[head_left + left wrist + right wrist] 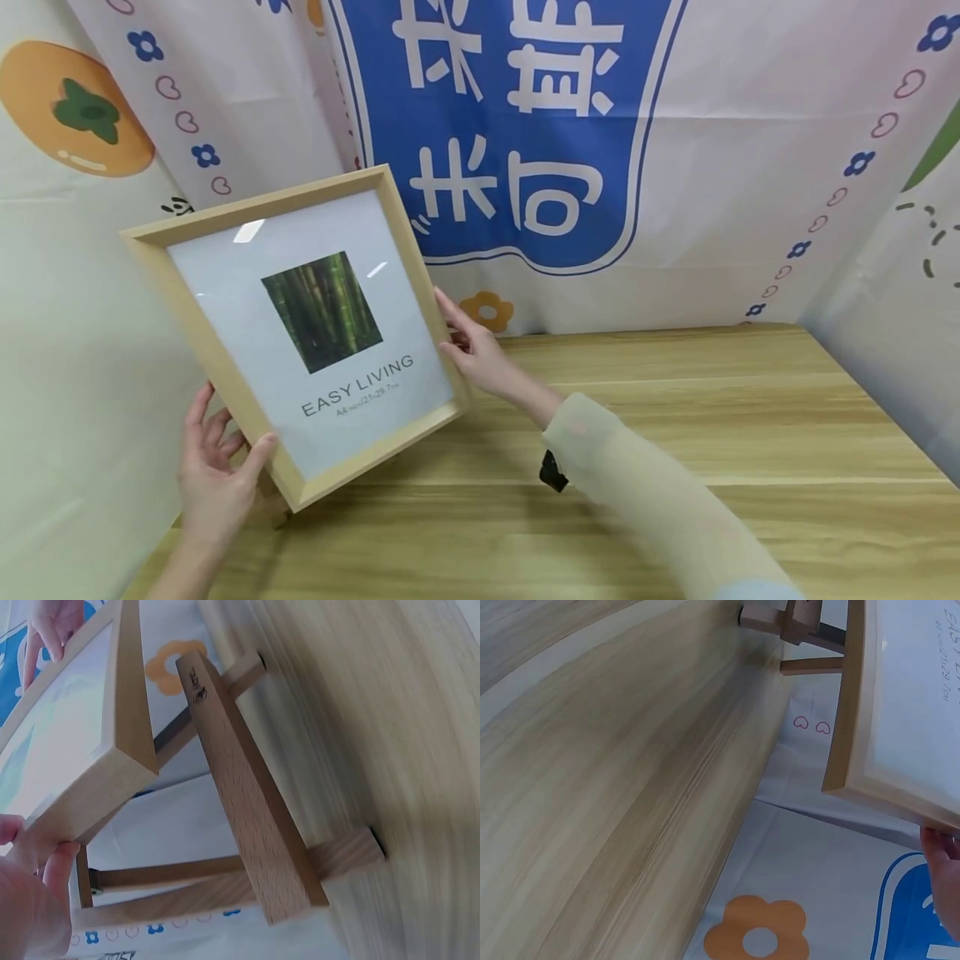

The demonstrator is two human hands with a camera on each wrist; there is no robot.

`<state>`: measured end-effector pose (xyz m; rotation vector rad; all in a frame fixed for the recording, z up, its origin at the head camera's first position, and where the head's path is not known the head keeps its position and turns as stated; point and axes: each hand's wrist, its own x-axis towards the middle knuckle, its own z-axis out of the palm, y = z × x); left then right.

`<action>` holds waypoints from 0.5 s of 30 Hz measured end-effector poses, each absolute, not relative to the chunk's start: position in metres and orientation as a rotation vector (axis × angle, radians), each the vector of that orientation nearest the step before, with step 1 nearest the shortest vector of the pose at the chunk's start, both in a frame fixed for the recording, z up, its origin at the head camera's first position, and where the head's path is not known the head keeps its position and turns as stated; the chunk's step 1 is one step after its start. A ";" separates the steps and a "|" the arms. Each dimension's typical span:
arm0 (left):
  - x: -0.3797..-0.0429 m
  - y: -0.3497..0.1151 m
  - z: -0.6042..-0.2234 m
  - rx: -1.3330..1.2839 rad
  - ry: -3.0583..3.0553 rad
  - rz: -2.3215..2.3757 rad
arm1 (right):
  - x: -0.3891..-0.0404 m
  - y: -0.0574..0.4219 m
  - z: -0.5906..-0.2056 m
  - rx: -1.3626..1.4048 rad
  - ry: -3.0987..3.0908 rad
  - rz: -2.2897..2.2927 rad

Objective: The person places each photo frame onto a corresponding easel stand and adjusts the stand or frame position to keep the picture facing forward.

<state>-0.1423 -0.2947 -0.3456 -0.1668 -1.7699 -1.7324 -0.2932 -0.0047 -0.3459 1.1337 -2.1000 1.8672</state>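
A light-wood picture frame [408,250] is tilted in the head view, its glazed front showing a bamboo picture [322,312] and the words EASY LIVING. My left hand [217,475] holds its lower left side, thumb at the front edge. At the right side my right hand [480,354] grips the edge between thumb and fingers. Behind the frame stands a small wooden tabletop easel [247,787], plain in the left wrist view and mostly hidden in the head view. Whether the frame's back rests against the easel I cannot tell.
The wood-grain table [675,417] stretches to the right. A white cloth [712,208] with a blue printed panel hangs behind, and a pale cloth wall [75,333] stands close on the left. A dark object [553,472] shows beneath the right sleeve.
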 end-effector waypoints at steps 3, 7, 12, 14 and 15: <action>-0.141 -0.300 -0.344 -0.196 -1.727 -1.719 | -0.294 -0.015 -0.344 1.136 -2.089 1.860; -0.139 -0.308 -0.343 -0.191 -1.677 -1.724 | -0.297 -0.029 -0.342 1.147 -2.061 1.837; -0.136 -0.318 -0.342 -0.168 -1.625 -1.746 | -0.299 -0.045 -0.341 1.144 -2.086 1.774; -0.135 -0.322 -0.342 -0.159 -1.609 -1.751 | -0.300 -0.051 -0.340 1.148 -2.114 1.741; -0.135 -0.324 -0.342 -0.152 -1.602 -1.751 | -0.301 -0.053 -0.340 1.151 -2.128 1.727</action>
